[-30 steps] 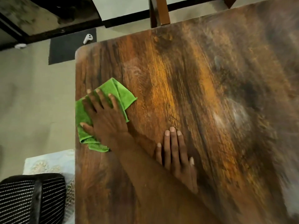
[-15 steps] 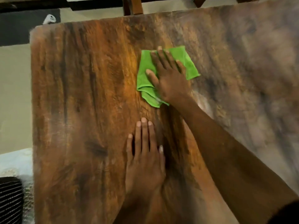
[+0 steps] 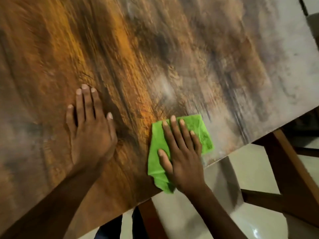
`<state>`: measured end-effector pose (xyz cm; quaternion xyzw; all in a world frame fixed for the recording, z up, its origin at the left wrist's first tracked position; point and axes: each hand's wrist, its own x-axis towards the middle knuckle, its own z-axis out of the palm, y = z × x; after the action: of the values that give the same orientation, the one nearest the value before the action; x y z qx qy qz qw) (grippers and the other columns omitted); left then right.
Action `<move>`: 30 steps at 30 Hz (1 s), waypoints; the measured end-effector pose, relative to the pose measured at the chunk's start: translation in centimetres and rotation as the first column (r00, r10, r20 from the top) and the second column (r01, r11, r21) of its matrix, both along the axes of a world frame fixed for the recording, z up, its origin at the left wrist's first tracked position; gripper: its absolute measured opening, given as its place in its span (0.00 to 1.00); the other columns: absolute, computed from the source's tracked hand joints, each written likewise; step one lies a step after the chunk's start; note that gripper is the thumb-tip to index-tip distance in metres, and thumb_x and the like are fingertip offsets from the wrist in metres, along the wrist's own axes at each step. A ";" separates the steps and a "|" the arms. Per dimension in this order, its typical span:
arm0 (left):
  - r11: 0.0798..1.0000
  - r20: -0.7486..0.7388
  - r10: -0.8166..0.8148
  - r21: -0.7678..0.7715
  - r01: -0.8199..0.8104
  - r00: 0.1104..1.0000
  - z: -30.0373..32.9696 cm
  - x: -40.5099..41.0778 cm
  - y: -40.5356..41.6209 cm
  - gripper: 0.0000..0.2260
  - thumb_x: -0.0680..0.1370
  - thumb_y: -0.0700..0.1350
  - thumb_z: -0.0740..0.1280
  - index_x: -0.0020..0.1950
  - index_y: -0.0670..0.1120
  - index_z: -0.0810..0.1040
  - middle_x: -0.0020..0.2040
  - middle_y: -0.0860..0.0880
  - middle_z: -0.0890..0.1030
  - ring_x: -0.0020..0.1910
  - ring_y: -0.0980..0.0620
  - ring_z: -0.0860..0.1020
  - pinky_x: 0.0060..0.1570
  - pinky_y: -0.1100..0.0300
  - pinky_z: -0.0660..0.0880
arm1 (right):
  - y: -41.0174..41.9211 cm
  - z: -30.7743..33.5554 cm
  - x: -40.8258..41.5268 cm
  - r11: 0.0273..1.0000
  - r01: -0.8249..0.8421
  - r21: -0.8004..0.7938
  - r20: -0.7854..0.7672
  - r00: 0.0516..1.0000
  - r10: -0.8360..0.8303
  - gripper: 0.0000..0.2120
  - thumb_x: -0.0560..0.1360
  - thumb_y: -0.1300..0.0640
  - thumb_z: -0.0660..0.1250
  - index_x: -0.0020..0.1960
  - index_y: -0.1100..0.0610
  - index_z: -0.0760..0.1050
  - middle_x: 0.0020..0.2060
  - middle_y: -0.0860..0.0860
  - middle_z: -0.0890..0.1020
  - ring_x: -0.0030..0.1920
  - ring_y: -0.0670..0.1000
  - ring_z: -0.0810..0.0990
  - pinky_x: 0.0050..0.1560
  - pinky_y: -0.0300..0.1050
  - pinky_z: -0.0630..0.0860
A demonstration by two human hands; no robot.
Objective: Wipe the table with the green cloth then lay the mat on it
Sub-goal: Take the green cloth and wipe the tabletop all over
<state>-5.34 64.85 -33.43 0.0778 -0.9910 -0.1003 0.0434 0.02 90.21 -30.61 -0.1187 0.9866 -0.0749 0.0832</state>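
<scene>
Wiping step under way. Right hand (image 3: 183, 152) lies flat on the green cloth (image 3: 203, 131), fingers straight and a little spread, palm pressing down; nothing pinched. Cloth sits on the bench (image 3: 172, 57) at its near right edge, its lower corner hanging just over the rim. Left hand (image 3: 89, 128) is flat on bare wood to the left of the cloth, fingers straight and close together, apparently bracing.

Mat not in view.

Doing it well, as I judge it:
- Keep the palm wide over the cloth so it does not bunch under the fingers.
- At this edge, turn the stroke back toward the middle; a push further right would likely slide the cloth off.
- Overlap passes, working toward the far side, where the pale, hazy patches look unwiped, though blur makes that uncertain.
- Shift the bracing hand off any strip before wiping it.

Wooden legs (image 3: 284, 163) and pale floor (image 3: 241, 169) show below the edge.
</scene>
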 end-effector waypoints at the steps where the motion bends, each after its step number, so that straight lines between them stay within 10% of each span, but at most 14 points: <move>1: 1.000 -0.004 0.001 -0.002 -0.001 1.000 -0.2 0.0 -0.1 0.31 0.87 0.52 0.49 0.88 0.41 0.49 0.88 0.41 0.52 0.88 0.44 0.51 0.84 0.40 0.53 | -0.7 -0.2 -1.5 1.000 -0.001 -0.015 -0.017 1.000 0.001 0.33 0.87 0.37 0.52 0.88 0.47 0.50 0.88 0.47 0.49 0.88 0.52 0.47 0.84 0.60 0.54; 8: 1.000 -0.036 0.017 0.005 -0.017 0.999 0.5 0.1 0.6 0.30 0.87 0.51 0.51 0.87 0.41 0.52 0.88 0.41 0.53 0.88 0.44 0.52 0.83 0.39 0.53 | -6.1 -0.8 -1.3 0.993 0.111 -0.037 -0.039 0.993 -0.112 0.36 0.87 0.36 0.52 0.89 0.51 0.48 0.88 0.53 0.45 0.88 0.56 0.44 0.84 0.64 0.53; 13: 0.999 -0.016 -0.029 -0.027 0.029 0.999 0.4 0.2 0.4 0.30 0.87 0.53 0.47 0.88 0.41 0.50 0.88 0.42 0.51 0.88 0.44 0.49 0.84 0.40 0.49 | -6.9 -0.8 6.7 0.985 -0.106 -0.133 0.001 0.994 0.107 0.40 0.84 0.35 0.59 0.88 0.50 0.50 0.88 0.49 0.46 0.88 0.53 0.45 0.85 0.61 0.54; 20: 1.000 -0.086 0.008 -0.016 -0.010 0.996 -1.9 -0.4 -0.6 0.29 0.89 0.56 0.47 0.88 0.45 0.47 0.88 0.45 0.52 0.88 0.48 0.50 0.84 0.42 0.50 | 5.6 -1.1 -1.4 0.998 -0.030 -0.049 -0.092 0.995 0.025 0.34 0.87 0.35 0.49 0.88 0.47 0.50 0.88 0.45 0.49 0.88 0.49 0.45 0.85 0.54 0.50; 30: 0.999 -0.004 -0.006 -0.035 0.006 1.000 0.6 0.3 0.2 0.30 0.89 0.54 0.45 0.87 0.41 0.50 0.88 0.40 0.53 0.88 0.42 0.51 0.84 0.36 0.51 | 3.1 -0.3 -8.0 0.996 -0.006 -0.094 -0.086 0.996 -0.002 0.32 0.89 0.37 0.48 0.88 0.49 0.50 0.88 0.49 0.49 0.88 0.52 0.47 0.85 0.57 0.49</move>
<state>-5.01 65.02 -32.79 0.0741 -0.9927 -0.0833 0.0466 -7.98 93.27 -30.91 -0.1265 0.9845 -0.1160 0.0349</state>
